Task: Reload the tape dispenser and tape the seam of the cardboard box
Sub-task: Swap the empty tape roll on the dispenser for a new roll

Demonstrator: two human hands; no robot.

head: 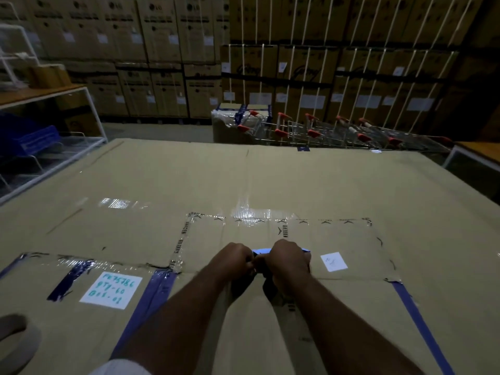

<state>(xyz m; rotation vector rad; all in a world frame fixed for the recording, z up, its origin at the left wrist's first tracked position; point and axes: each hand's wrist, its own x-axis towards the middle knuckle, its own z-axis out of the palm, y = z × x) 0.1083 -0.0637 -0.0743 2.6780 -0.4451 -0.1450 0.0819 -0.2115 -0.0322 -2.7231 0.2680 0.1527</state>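
Left of the hands (266, 259), a white label (111, 290) stuck on the cardboard box (324, 185) carries teal handwriting in three lines, roughly "FK75786", "QTY-60" and a blurred last line. The clear printed tape (177, 246) on the box, ahead and left of the hands, repeats a brand word too blurred to spell. A small white sticker (333, 261) just right of the hands bears illegible scribbles. Far beyond, stacked cartons (159, 31) show the "LG" logo.

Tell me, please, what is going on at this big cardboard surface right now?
A person has both hands closed on a blue-and-black tape dispenser, left hand and right hand side by side, over the flattened cardboard box. A tape roll lies at the near left edge. Whether the dispenser is loaded cannot be seen.
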